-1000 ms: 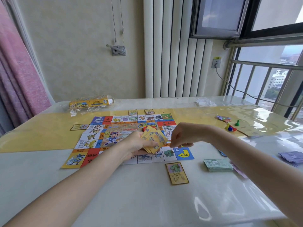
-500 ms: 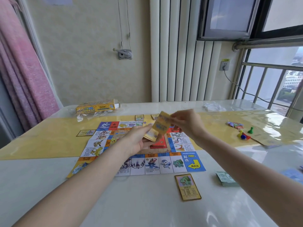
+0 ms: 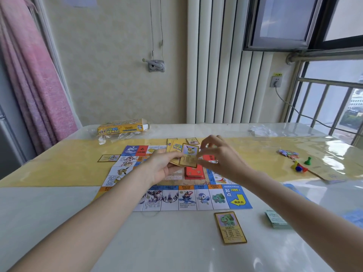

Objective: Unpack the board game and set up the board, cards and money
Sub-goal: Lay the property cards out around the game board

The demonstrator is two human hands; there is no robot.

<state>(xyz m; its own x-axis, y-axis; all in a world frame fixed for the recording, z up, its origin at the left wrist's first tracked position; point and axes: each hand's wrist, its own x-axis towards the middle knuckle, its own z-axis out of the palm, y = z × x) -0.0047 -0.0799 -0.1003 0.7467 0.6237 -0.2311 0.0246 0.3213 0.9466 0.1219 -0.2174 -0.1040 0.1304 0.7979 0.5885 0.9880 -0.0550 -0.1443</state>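
The game board [image 3: 204,197] lies flat on the table [image 3: 176,242]. My left hand [image 3: 163,167] grips a fan of yellow cards [image 3: 173,149] above the board's middle. My right hand [image 3: 220,156] pinches one card with a brown creature [image 3: 189,155], face up, at the front of that fan. A red card stack [image 3: 193,171] sits on the board's centre. Single cards lie around the board: one green-creature card [image 3: 230,227] in front, one [image 3: 109,158] at the left, one [image 3: 192,140] at the far edge. A green money stack [image 3: 277,219] lies at the right.
The yellow game box [image 3: 122,128] and clear wrapping lie at the table's far left. Coloured pawns [image 3: 299,166] and small tokens [image 3: 288,154] sit at the right on the yellow runner. Blue notes [image 3: 353,216] show at the right edge. A window railing stands beyond.
Both hands have risen from low over the board. My right hand has drawn one card from the fan and turned its picture side to face me.
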